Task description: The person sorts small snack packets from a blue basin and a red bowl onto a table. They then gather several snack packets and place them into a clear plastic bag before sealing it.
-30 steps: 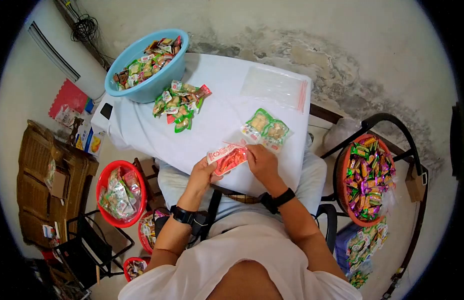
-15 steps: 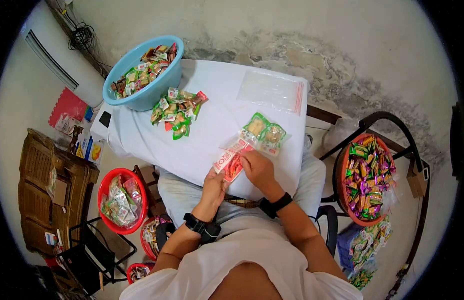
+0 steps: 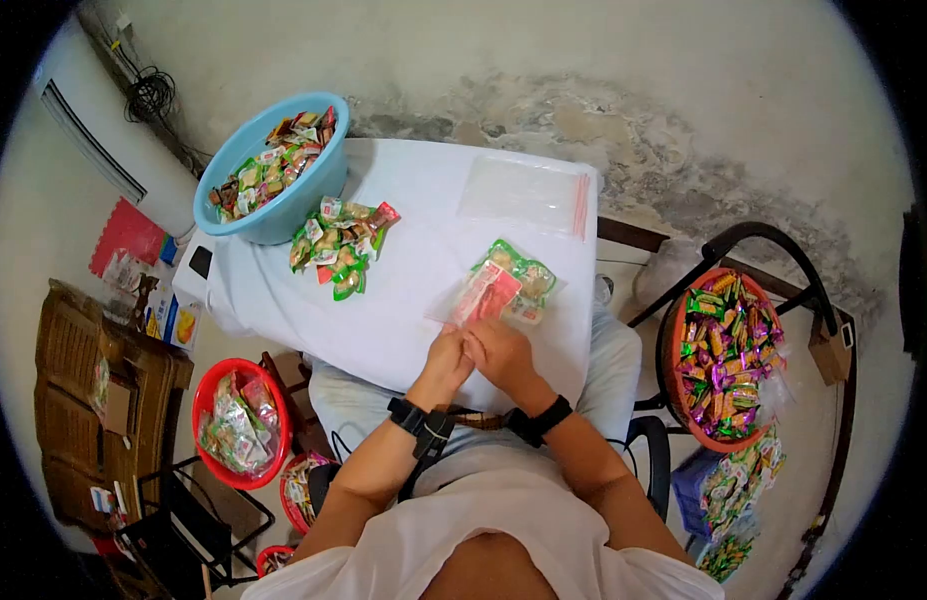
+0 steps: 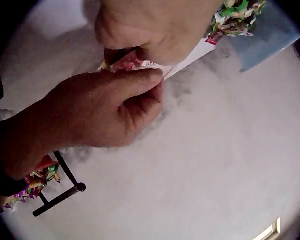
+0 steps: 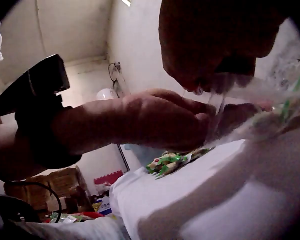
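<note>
Both hands meet at the near edge of a clear bag (image 3: 441,304) that holds a red-and-white packet (image 3: 488,290) and lies over two green packets (image 3: 531,278). My left hand (image 3: 447,362) pinches the bag's edge; the left wrist view has this hand (image 4: 155,25) at the top, the right wrist view at centre (image 5: 150,120). Beside it, my right hand (image 3: 503,356) pinches the same edge with curled fingers, also visible in the left wrist view (image 4: 105,107). Clear film (image 5: 220,107) stretches between the hands in the right wrist view.
A blue basin (image 3: 321,185) of wrapped snacks stands at the table's back left, a pile of snack packets (image 3: 341,245) near it. Flat clear bags (image 3: 518,195) lie at the back right. Red tubs (image 3: 213,465) stand on the left; an orange basket (image 3: 673,390) sits on the right.
The red-and-white packet has moved away from my body, over the green packets. Both hands have come together at the bag's near edge, and my left hand has shifted right.
</note>
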### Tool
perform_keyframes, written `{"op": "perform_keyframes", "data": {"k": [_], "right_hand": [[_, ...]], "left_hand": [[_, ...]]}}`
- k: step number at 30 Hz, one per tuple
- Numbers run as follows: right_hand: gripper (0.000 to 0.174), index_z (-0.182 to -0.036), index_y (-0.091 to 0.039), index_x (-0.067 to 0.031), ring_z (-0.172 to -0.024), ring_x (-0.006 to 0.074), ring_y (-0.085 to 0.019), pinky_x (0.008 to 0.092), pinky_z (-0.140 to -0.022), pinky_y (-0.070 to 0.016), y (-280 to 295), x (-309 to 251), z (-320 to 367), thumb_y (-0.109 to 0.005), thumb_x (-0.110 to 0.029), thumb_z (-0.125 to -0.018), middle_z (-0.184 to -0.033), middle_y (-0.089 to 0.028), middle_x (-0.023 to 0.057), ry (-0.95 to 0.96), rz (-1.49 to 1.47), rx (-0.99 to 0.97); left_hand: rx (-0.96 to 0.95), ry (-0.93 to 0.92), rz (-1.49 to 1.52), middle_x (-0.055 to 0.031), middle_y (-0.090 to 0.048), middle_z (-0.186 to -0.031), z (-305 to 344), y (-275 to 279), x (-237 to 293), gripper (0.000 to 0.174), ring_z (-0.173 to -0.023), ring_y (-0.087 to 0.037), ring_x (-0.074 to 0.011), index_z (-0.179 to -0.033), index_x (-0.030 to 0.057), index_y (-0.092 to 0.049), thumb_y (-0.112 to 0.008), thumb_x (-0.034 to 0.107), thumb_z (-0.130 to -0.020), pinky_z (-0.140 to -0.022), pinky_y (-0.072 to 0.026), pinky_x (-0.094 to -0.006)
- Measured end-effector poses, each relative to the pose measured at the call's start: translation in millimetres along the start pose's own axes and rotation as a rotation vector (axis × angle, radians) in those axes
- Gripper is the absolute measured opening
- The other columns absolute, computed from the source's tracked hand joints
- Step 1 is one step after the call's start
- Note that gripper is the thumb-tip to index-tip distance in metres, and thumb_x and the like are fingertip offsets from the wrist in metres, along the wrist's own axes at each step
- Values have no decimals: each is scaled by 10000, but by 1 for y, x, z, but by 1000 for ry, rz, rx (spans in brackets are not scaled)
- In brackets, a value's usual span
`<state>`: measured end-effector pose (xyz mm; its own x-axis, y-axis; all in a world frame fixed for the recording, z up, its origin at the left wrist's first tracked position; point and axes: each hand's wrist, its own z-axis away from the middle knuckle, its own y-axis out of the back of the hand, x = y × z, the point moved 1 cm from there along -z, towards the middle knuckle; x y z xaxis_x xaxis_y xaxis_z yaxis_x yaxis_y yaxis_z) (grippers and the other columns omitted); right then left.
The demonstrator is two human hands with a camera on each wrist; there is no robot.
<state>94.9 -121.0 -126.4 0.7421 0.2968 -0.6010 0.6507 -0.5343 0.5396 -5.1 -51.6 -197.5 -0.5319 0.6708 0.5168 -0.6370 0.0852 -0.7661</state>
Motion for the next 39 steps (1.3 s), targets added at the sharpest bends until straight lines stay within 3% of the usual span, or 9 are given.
{"op": "perform_keyframes", "data": {"k": [6, 8, 12, 19, 21, 28, 34, 37, 39], "right_hand": [[145, -914, -643, -73, -702, 284, -593, 355, -619, -485, -1, 0, 1, -586, -102, -783, -807, -612, 104, -38, 5, -20], [165, -934, -645, -74, -726, 286, -602, 356, -636, -491, -2, 7, 7, -586, -103, -783, -843, -621, 110, -3, 14, 6], [238, -1010, -631, -87, -816, 274, -623, 359, -719, -504, -11, 14, 14, -582, -162, -789, -1004, -635, 116, -19, 143, -41], [154, -941, -643, -70, -783, 304, -622, 364, -674, -492, -6, 7, 10, -603, -98, -794, -905, -634, 147, -46, 26, -6], [136, -927, -628, -93, -747, 301, -604, 383, -668, -487, -8, 14, 16, -603, -151, -806, -855, -628, 121, -161, 52, -106], [126, -943, -606, -32, -634, 236, -582, 317, -567, -455, -1, 9, 7, -598, -86, -829, -754, -580, 126, -118, -52, -16], [130, -951, -607, -27, -616, 218, -574, 303, -565, -452, -4, 10, 10, -594, -77, -832, -743, -577, 115, -132, -67, -42], [125, -935, -603, -46, -740, 306, -595, 375, -639, -470, 0, 5, 9, -574, -95, -824, -829, -595, 131, -236, -78, -111], [129, -938, -604, -52, -729, 307, -592, 374, -633, -468, 1, 5, 10, -581, -101, -821, -826, -590, 134, -251, -74, -139]], "left_hand": [[28, 114, -23, -134, -527, -1175, 3, -29, -2, 341, -1006, -553, -230, -1258, 30, -422, -385, 43, -919, -875, -483, -330], [-302, -95, -316, -111, -547, -1155, -3, -12, -9, 319, -1001, -551, -215, -1230, 35, -468, -444, 135, -928, -854, -482, -325], [-171, -107, -134, -112, -552, -1138, -13, -29, -4, 320, -1021, -542, -211, -1217, 52, -474, -460, 171, -920, -858, -469, -329], [70, -87, -22, -43, -585, -1046, -59, -14, -25, 254, -901, -567, -179, -1114, 65, -538, -517, 216, -911, -752, -487, -295], [60, -142, -50, -44, -561, -1027, -65, -10, -32, 376, -891, -536, -176, -1134, 93, -518, -545, 378, -890, -742, -475, -321], [-81, -204, 20, -41, -571, -1026, -44, -21, -11, 289, -888, -548, -168, -1119, 60, -517, -516, 275, -926, -755, -478, -299], [-161, 9, -123, -52, -568, -1107, 26, -3, 10, 291, -969, -559, -169, -1189, 22, -485, -446, 188, -953, -857, -462, -295], [-39, -23, -478, -60, -566, -1160, 50, -3, 42, 307, -995, -558, -152, -1209, 24, -490, -431, 190, -958, -873, -458, -305], [3, -206, -513, -45, -604, -1013, 42, 11, 70, 280, -821, -572, -138, -1175, 40, -517, -487, 172, -930, -762, -451, -254]]}}
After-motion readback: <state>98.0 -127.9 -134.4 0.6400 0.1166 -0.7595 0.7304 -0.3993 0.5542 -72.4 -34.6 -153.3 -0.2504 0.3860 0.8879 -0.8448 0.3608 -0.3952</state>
